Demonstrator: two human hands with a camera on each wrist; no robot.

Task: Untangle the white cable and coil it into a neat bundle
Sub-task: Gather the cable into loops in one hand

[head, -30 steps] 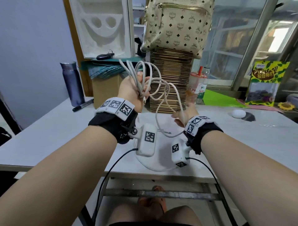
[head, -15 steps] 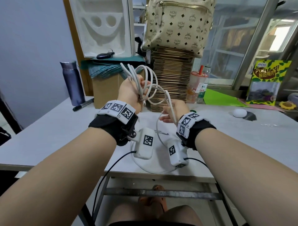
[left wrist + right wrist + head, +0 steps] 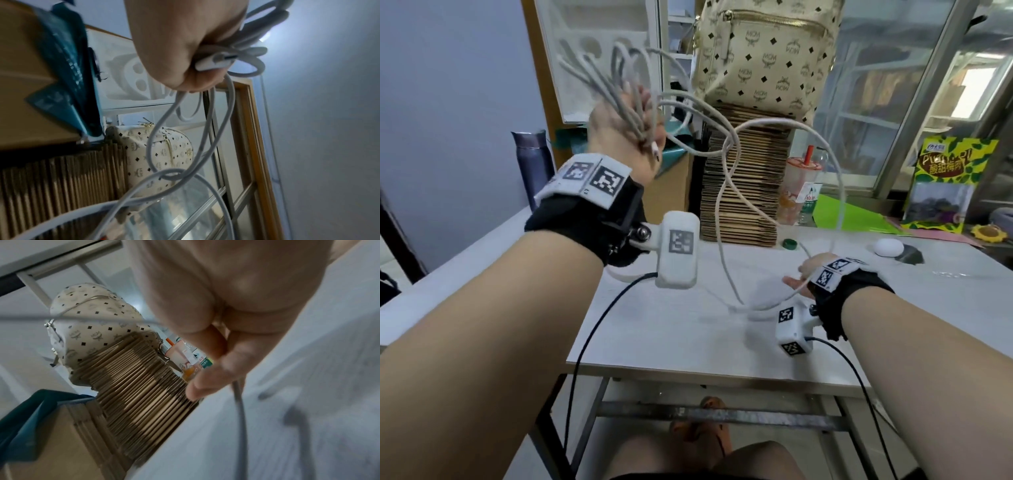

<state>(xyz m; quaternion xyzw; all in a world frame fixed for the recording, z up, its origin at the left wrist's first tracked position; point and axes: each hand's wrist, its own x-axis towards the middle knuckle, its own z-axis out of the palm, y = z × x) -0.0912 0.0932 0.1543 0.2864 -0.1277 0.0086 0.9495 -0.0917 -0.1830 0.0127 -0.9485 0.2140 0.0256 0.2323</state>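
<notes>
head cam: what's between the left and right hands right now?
Only the white cable: slack strands run from the bundle gripped in the left hand, cross in mid-air, and drop to the right hand low over the table. Clearest in the head view.

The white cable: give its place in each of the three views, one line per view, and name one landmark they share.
Head: white cable loops from the raised left hand down to the right hand.
Left wrist: centre, strands hanging from the fist, plug at its right edge.
Right wrist: thin strand running down from the fingers, lower centre.
Shared landmark: patterned cream bag atop stacked cardboard.
</notes>
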